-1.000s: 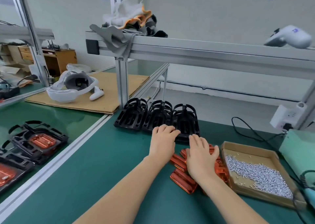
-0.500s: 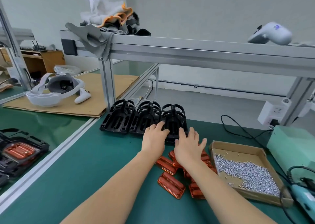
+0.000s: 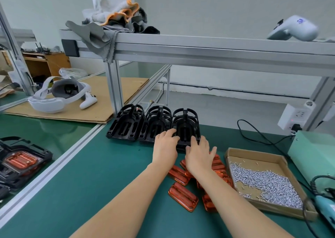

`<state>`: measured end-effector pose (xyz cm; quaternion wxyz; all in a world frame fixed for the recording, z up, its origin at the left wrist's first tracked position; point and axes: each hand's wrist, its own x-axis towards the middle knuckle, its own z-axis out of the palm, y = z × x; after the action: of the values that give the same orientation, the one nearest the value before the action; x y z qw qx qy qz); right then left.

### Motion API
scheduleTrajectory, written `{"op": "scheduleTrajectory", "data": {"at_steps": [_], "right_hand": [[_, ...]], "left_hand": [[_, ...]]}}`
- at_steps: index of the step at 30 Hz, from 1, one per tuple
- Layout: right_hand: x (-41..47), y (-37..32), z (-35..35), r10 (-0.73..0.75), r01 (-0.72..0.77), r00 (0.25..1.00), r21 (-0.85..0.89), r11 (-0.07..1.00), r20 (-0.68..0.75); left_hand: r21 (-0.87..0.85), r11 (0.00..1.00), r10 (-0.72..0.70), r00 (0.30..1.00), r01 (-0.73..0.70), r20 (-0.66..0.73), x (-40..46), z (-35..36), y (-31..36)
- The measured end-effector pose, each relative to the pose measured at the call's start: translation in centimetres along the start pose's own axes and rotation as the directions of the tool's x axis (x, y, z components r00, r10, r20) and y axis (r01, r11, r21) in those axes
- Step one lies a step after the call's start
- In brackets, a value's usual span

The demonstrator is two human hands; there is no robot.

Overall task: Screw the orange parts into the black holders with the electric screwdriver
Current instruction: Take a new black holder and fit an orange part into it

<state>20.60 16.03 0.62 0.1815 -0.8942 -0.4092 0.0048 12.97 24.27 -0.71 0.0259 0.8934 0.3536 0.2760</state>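
Both hands, left (image 3: pixel 165 147) and right (image 3: pixel 198 156), rest with fingers extended, gripping nothing, on the rightmost ribbed black holder (image 3: pixel 185 126) on the green tabletop (image 3: pixel 101 174), glossy ridged orange parts (image 3: pixel 183 196) lying beneath the wrists.

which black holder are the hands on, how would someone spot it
On the green bench, three black holders stand in a row under the aluminium rail. It is the rightmost holder, nearest the cardboard screw tray, and the only one with both hands on its near edge.

Pale wall (image 3: pixel 217 11), aluminium shelf (image 3: pixel 199 50), green bench (image 3: pixel 101 179)
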Motion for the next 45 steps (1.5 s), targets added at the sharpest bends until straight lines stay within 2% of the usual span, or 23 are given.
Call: {"op": "scheduleTrajectory", "data": {"at_steps": [6, 11, 14, 17, 20, 21, 24, 29, 31, 33, 35, 39, 42, 45], "right_hand": [[-0.2, 0.2, -0.3, -0.038, 0.041, 0.995, 0.037, 0.998, -0.095], [-0.3, 0.3, -0.8, 0.035, 0.041, 0.983, 0.399, 0.916, -0.18], [0.2, 0.8, -1.0, 0.261, -0.076, 0.948, 0.67, 0.739, -0.181], [0.7, 1.3, -1.1, 0.436, -0.218, 0.9, 0.844, 0.49, -0.021], [0.9, 1.4, -1.6, 0.45, -0.263, 0.879, 0.947, 0.185, 0.156], [0.9, 1.5, -1.9, 0.448, -0.263, 0.875, 0.958, 0.118, 0.185], [0.4, 1.8, -3.0, 0.427, -0.237, 0.882, 0.971, 0.036, 0.2], [-1.5, 3.7, -5.5, 0.263, -0.256, 0.935, 0.966, 0.031, 0.239], [-2.8, 4.6, -6.7, 0.159, -0.282, 0.95, 0.957, 0.065, 0.269], [-4.3, 5.6, -7.6, 0.028, -0.315, 0.949, 0.943, 0.112, 0.313], [-5.8, 6.7, -8.2, -0.087, -0.346, 0.927, 0.921, 0.177, 0.365], [-8.5, 8.3, -8.4, -0.215, -0.377, 0.869, 0.877, 0.298, 0.446], [-10.1, 8.9, -8.0, -0.249, -0.371, 0.845, 0.854, 0.365, 0.474], [-10.9, 9.3, -7.6, -0.224, -0.383, 0.835, 0.823, 0.42, 0.503]], "left_hand": [[0.051, 0.998, -0.018, 0.998, 0.021, -0.068, -0.3, -0.5, 0.5], [-0.051, 0.998, -0.026, 0.998, 0.023, -0.055, -0.8, -0.6, 0.8], [-0.157, 0.987, -0.037, 0.999, 0.034, -0.019, -1.4, -0.8, 0.7], [-0.252, 0.965, -0.068, 0.997, 0.071, 0.018, -2.2, -1.3, 0.5], [-0.329, 0.938, -0.1, 0.994, 0.108, 0.041, -2.8, -2.0, 0.5], [-0.355, 0.927, -0.11, 0.993, 0.121, 0.051, -3.0, -2.3, 0.6], [-0.472, 0.867, -0.157, 0.986, 0.161, 0.047, -3.4, -3.6, 1.1], [-0.66, 0.729, -0.353, 0.925, 0.179, -0.14, -4.0, -6.6, 1.0], [-0.711, 0.67, -0.437, 0.887, 0.212, -0.147, -4.1, -7.8, 0.4], [-0.774, 0.567, -0.505, 0.861, 0.282, -0.056, -4.3, -9.0, -0.3], [-0.814, 0.461, -0.514, 0.854, 0.353, 0.079, -4.8, -9.9, -0.7], [-0.799, 0.326, -0.402, 0.839, 0.505, 0.367, -7.3, -10.9, -1.1], [-0.746, 0.33, -0.292, 0.814, 0.579, 0.502, -9.8, -10.8, -0.6], [-0.715, 0.368, -0.238, 0.803, 0.595, 0.546, -11.9, -10.2, 0.2]]}}
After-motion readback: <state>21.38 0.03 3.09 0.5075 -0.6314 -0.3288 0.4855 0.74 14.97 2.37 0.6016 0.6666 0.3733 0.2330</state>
